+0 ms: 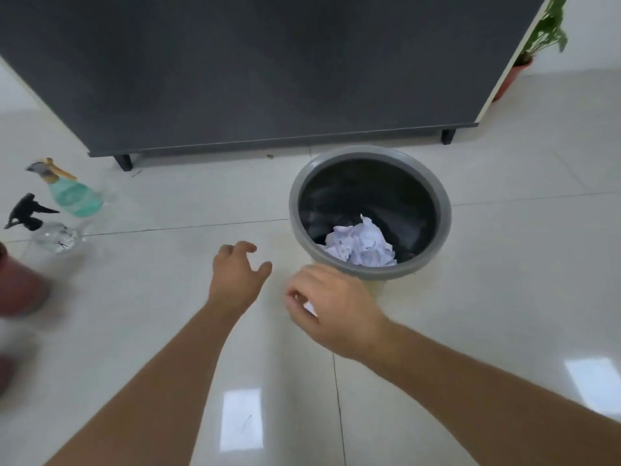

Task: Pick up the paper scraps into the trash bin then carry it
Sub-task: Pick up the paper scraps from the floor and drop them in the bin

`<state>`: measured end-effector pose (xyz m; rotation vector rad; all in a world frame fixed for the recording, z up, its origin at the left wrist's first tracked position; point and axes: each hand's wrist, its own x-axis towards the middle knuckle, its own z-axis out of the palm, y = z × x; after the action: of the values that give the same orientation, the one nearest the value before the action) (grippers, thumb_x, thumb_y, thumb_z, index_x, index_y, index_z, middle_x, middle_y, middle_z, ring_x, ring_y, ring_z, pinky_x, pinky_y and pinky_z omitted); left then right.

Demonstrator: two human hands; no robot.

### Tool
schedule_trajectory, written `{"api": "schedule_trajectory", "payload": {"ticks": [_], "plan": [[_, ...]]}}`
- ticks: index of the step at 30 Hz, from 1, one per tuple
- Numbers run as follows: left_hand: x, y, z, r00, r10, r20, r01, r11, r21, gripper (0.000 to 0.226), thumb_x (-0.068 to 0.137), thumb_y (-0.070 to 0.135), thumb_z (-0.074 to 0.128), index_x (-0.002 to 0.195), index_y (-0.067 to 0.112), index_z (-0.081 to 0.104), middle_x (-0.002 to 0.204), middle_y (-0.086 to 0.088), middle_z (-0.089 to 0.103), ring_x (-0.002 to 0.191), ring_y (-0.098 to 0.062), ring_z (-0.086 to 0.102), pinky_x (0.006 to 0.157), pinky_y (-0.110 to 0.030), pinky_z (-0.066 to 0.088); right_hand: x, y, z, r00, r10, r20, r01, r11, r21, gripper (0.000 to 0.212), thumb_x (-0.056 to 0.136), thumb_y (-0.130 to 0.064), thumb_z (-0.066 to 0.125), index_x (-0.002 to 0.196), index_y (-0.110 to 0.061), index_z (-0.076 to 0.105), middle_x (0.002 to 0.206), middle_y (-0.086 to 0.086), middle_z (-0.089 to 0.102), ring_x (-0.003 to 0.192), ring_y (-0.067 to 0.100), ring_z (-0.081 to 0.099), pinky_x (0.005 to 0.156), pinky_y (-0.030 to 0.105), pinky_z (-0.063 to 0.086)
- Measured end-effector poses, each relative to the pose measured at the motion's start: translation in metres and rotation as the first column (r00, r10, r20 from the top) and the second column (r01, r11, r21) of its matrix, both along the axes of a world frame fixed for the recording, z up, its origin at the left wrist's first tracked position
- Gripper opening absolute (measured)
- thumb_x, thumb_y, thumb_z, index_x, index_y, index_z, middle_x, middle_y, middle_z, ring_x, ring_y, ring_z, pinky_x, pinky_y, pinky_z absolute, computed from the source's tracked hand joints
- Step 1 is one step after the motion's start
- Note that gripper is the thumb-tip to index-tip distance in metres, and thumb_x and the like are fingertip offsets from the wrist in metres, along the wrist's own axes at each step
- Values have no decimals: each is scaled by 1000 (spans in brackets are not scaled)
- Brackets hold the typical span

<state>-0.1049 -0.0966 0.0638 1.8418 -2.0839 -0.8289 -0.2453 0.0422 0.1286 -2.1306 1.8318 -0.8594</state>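
Item: trash bin (369,153), grey rim, dark liner, on tiled floor just in front of dark cabinet (268,62); crumpled paper (361,243) already inside, near-side wall. R hand (331,304) just short of bin's near rim, fingers curled round small white scrap (309,308). L hand (237,275) left of bin, fingers apart, empty. Spray bottles (64,203) well left of bin. Step, by my read: drop last scrap. Tip: carry hand fully over rim before releasing; light paper drifts.
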Motion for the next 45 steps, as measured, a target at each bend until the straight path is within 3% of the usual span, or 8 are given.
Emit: {"api": "schedule_trajectory", "payload": {"ticks": [5,14,18,22,27,32,38,45], "plan": [[-24,28,-77,973,-216,87,197,963,183,67,79,43,70,139,26,45,136,-9,41,125,-30,37,92,-40,44,-6,54,-80,999,20,-50,2,919,393,24,92,-36,40,89,-22,59,88,-5,64,86,15,58,68,32,49],[-69,42,-139,860,-406,311,382,914,137,60,80,47,67,131,29,42,126,-10,35,109,-32,42,79,-41,53,-35,125,-144,987,-154,-51,148,729,668,23,91,-42,36,97,-27,53,98,-7,63,89,13,58,72,27,43],[-61,38,-148,889,-409,205,376,908,183,29,93,29,54,113,9,51,113,-14,42,92,-37,56,73,-38,45,-33,130,-148,986,-166,-27,135,685,716,21,91,-41,37,97,-28,52,97,-6,63,88,14,58,71,28,42],[-35,33,-145,948,-311,68,283,920,271,18,93,26,56,86,10,50,94,-7,46,78,-28,53,63,-30,37,-25,122,-145,989,-146,-6,105,683,723,20,92,-39,38,100,-28,53,100,-7,64,91,15,59,74,28,44],[8,18,-99,999,-21,-25,26,970,243,27,86,31,66,76,9,54,74,-2,50,58,-16,48,49,-27,35,-2,110,-129,999,-39,12,19,704,709,20,90,-34,37,98,-26,54,100,-5,64,92,18,59,77,29,47],[23,-23,12,993,57,-107,-56,998,9,27,86,34,65,85,8,60,78,-2,54,64,-17,50,53,-27,35,27,68,-82,992,124,21,-108,757,645,23,91,-31,38,99,-22,57,104,1,66,95,24,61,81,36,50],[-55,-29,140,959,-106,-264,51,977,-209,19,88,34,60,76,22,53,79,6,55,67,-6,50,56,-23,35,33,38,11,970,238,43,-229,851,472,23,92,-30,44,103,-19,60,105,7,66,94,30,61,81,41,51],[-146,1,166,928,-240,-287,202,967,-155,18,87,35,59,75,25,49,105,-2,58,74,0,48,63,-21,34,0,51,64,985,167,51,-173,899,401,20,89,-27,47,99,-19,63,101,6,69,87,30,63,77,38,52]]}}
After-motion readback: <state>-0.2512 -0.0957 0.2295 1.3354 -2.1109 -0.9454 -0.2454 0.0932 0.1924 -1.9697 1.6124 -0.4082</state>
